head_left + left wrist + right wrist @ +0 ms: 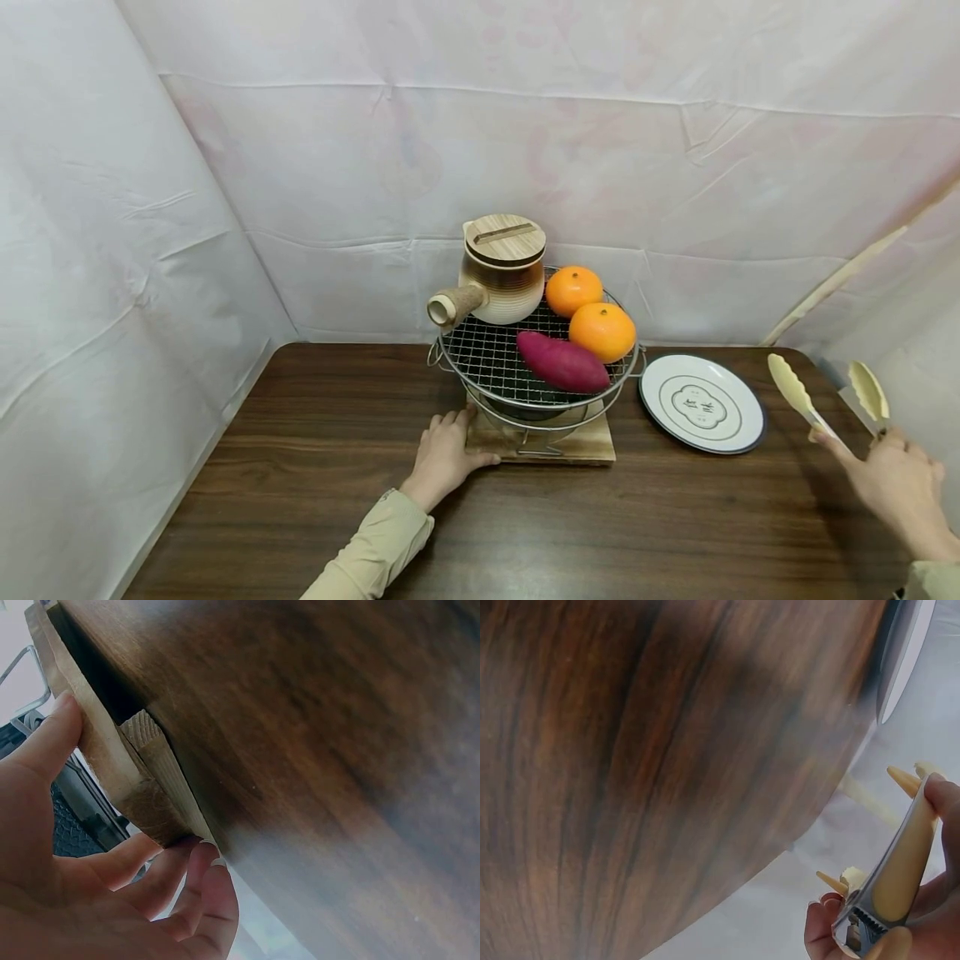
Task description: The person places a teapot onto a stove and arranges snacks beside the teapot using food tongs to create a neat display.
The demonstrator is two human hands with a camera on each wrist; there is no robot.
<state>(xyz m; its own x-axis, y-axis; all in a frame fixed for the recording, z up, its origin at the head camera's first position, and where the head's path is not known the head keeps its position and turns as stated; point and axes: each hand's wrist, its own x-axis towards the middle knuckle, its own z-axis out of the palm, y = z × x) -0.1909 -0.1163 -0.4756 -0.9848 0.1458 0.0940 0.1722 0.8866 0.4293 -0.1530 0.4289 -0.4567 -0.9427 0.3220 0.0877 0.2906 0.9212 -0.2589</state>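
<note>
My left hand holds the near left corner of a wooden board, thumb along the front edge and fingers at the left side. In the left wrist view a ridged foot shows under the board. On the board stands a round wire-mesh grill. It carries a lidded clay pot with a side handle, two oranges and a purple sweet potato. At the far right my right hand grips a pair of tongs, its cream tips spread apart and holding nothing.
A white plate with a dark rim and a printed motif lies between the grill and the tongs. Dark wood forms the table. White cloth hangs behind and on both sides.
</note>
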